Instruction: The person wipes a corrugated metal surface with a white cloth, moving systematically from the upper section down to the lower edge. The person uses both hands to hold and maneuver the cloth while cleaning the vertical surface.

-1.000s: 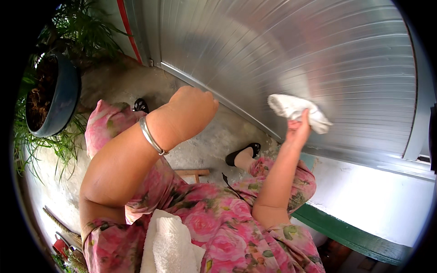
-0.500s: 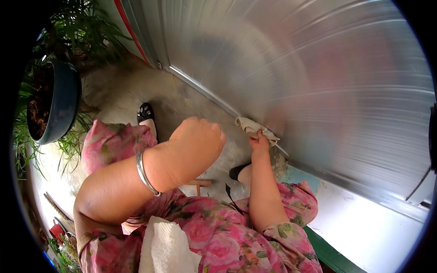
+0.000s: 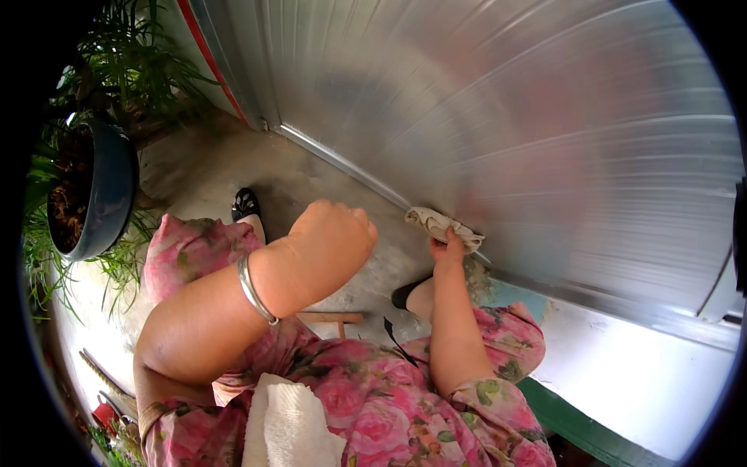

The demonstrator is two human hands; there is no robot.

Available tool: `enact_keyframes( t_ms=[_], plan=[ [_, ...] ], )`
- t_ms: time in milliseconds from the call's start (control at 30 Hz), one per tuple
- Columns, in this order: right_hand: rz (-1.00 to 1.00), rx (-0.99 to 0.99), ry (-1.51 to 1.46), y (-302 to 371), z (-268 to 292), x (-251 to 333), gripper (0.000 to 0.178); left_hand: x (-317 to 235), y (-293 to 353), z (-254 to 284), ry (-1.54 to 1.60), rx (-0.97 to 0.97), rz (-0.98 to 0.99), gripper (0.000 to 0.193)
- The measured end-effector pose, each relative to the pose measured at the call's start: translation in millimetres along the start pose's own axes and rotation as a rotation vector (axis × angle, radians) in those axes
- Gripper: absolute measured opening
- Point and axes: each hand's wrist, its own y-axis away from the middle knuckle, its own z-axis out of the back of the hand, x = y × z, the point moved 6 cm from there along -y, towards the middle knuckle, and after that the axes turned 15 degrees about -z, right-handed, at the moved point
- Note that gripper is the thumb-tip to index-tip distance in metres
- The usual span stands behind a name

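Note:
My right hand (image 3: 446, 253) grips a folded beige cloth (image 3: 445, 228), thumb on top and fingers partly hidden. The cloth lies against the bottom edge of a shiny ribbed metal door (image 3: 545, 140), close to the floor. My left hand (image 3: 333, 237) is raised in front of me as a closed fist, back side up. Nothing sticks out of this fist, though its palm side is hidden. A silver bangle (image 3: 254, 291) circles the left wrist. Over my floral clothes hangs a white towel (image 3: 292, 424).
A dark blue pot (image 3: 113, 187) with leafy plants stands at the left. Between my legs shows part of a wooden stool-like piece (image 3: 340, 318). At the lower right are a white ledge (image 3: 622, 366) and a green strip (image 3: 591, 428). My black shoes rest on the concrete floor (image 3: 202, 148).
My right hand and the cloth have shifted slightly right and down along the door's bottom edge. The left fist stays closed, a little further left. The whole view has tilted slightly.

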Motion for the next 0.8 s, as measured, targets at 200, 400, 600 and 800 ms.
enact_keyframes(
  t_ms=[200,400,600,800],
  plan=[
    [0.180,0.167,-0.008,77.6,-17.2,35.0,0.028,1.1,-3.5,-7.9,-0.013,-0.046,-0.028,0.011],
    [0.556,0.298,0.085,209.9,-52.5,94.2,0.024,17.9,-4.2,-19.3,0.068,0.016,0.029,0.012],
    [1.028,0.476,0.187,353.6,-84.4,185.8,0.040,22.6,-1.0,-19.0,0.133,0.025,0.088,0.016],
    [1.220,0.456,0.207,415.9,-105.7,194.0,0.049,21.6,4.0,-19.3,0.122,0.092,0.103,0.016]
  ],
)
